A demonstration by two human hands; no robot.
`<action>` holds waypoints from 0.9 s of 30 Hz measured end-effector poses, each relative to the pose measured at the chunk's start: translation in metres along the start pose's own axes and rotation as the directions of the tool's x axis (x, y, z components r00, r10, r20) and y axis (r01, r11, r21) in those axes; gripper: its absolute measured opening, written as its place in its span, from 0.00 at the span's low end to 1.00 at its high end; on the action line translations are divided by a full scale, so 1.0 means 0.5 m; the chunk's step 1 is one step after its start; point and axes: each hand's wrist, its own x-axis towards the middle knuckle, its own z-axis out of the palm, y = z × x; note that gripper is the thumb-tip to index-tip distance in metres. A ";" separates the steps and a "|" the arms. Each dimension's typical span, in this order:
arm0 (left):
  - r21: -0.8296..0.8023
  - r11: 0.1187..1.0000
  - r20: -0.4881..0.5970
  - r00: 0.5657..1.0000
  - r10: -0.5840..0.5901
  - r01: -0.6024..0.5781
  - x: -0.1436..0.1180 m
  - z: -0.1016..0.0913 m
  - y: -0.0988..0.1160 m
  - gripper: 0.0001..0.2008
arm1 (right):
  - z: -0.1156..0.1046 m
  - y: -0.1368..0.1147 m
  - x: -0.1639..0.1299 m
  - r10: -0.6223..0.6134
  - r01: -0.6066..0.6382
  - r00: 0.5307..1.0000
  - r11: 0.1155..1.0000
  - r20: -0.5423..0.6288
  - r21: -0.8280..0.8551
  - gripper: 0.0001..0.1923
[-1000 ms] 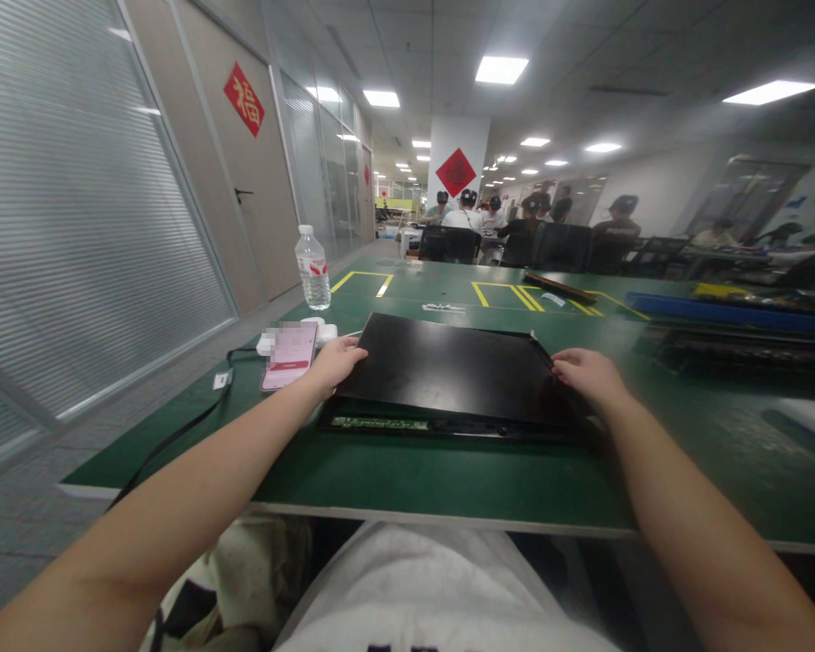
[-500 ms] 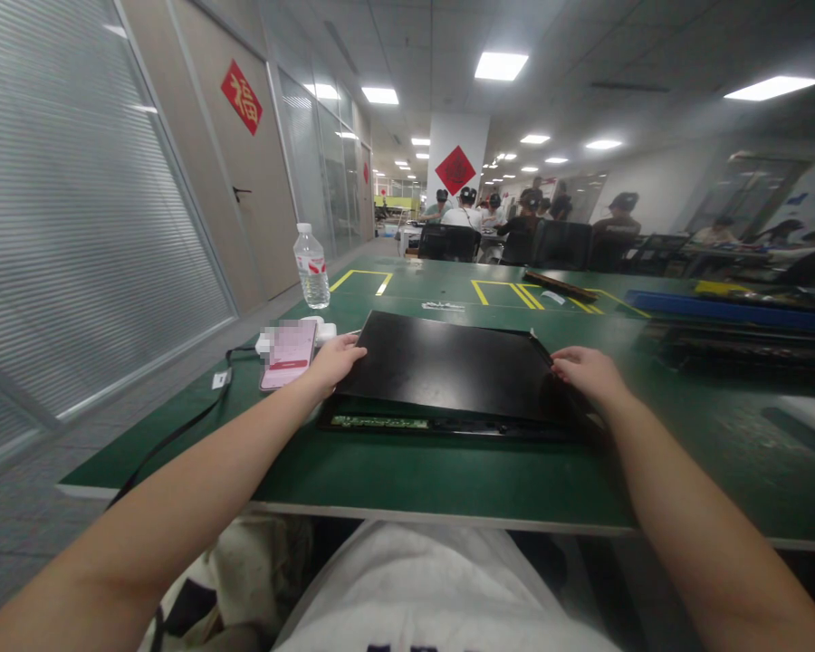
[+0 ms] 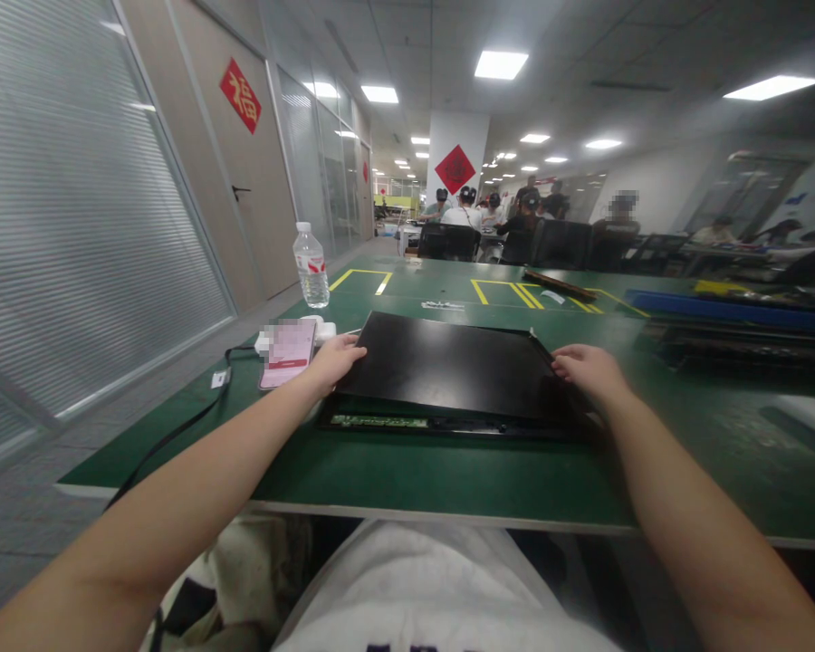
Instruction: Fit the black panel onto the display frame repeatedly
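Note:
A flat black panel [image 3: 455,367] lies on the green table [image 3: 448,475] in front of me, with a strip of green circuit board [image 3: 378,422] showing along its near edge. My left hand [image 3: 334,360] rests on the panel's left edge, fingers curled over it. My right hand [image 3: 589,373] lies on the right edge, fingers spread along the rim. The panel sits a little raised over a dark frame beneath it.
A phone [image 3: 287,352] and a white charger with a black cable [image 3: 177,435] lie left of the panel. A water bottle [image 3: 311,266] stands behind them. Dark and blue trays [image 3: 740,321] are stacked at the right. Several people sit at tables beyond.

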 end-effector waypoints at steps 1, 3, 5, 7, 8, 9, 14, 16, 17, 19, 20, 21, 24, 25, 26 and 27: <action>-0.006 1.000 0.000 1.000 -0.021 0.021 -0.001 0.001 0.002 0.14 | -0.003 -0.005 -0.003 0.011 -0.011 1.000 1.000 -0.013 0.011 0.17; -0.021 0.998 0.005 0.999 -0.051 0.051 -0.003 0.002 0.005 0.13 | -0.010 -0.011 -0.007 0.015 -0.018 0.998 0.999 -0.056 -0.050 0.17; -0.026 0.998 0.005 0.999 -0.051 0.051 -0.005 0.004 0.008 0.12 | -0.017 -0.011 -0.006 0.004 -0.020 0.996 0.985 -0.091 -0.173 0.16; -0.026 0.998 -0.002 0.999 -0.051 0.051 -0.008 0.006 0.011 0.11 | -0.021 -0.005 -0.002 0.015 -0.032 0.998 0.965 -0.065 -0.259 0.15; -0.024 0.998 -0.006 0.999 -0.053 0.053 -0.010 0.007 0.013 0.11 | -0.020 -0.001 0.000 0.036 -0.042 0.999 0.960 -0.026 -0.279 0.15; -0.021 0.998 -0.007 0.998 -0.056 0.055 -0.011 0.008 0.015 0.12 | -0.019 0.003 0.003 0.057 -0.049 0.998 0.955 0.018 -0.292 0.15; -0.002 0.999 -0.017 0.999 -0.048 0.048 -0.017 0.011 0.020 0.10 | -0.006 0.012 0.009 0.119 -0.053 0.980 0.927 0.157 -0.371 0.21; 0.005 0.999 -0.031 0.999 -0.044 0.044 -0.019 0.012 0.022 0.08 | -0.002 0.012 0.010 0.136 -0.054 0.973 0.922 0.187 -0.385 0.24; 0.013 0.999 -0.038 0.998 -0.042 0.043 -0.020 0.012 0.023 0.07 | -0.001 0.013 0.012 0.133 -0.049 0.972 0.921 0.194 -0.387 0.25; 0.043 0.998 -0.052 0.998 -0.035 0.037 -0.021 0.013 0.025 0.05 | 0.002 0.017 0.015 0.115 -0.030 0.974 0.919 0.194 -0.393 0.26; 0.061 0.997 -0.058 0.998 -0.032 0.036 -0.021 0.014 0.026 0.05 | 0.004 0.020 0.017 0.103 -0.021 0.976 0.919 0.191 -0.393 0.26; 0.077 0.996 -0.064 0.997 -0.031 0.036 -0.021 0.014 0.027 0.04 | 0.005 0.023 0.019 0.098 -0.017 0.977 0.920 0.188 -0.391 0.27; 0.095 0.995 -0.089 0.995 -0.033 0.042 -0.020 0.013 0.027 0.04 | 0.008 0.034 0.025 0.104 -0.029 0.976 0.932 0.189 -0.361 0.28; 0.091 0.995 -0.100 0.994 -0.037 0.046 -0.020 0.013 0.026 0.04 | 0.008 0.036 0.026 0.107 -0.034 0.975 0.938 0.196 -0.346 0.28; 0.088 0.995 -0.112 0.993 -0.040 0.050 -0.020 0.012 0.026 0.05 | 0.009 0.038 0.026 0.110 -0.037 0.974 0.942 0.201 -0.333 0.29; 0.087 0.995 -0.120 0.992 -0.043 0.054 -0.020 0.012 0.025 0.06 | 0.009 0.039 0.026 0.112 -0.041 0.973 0.945 0.203 -0.324 0.29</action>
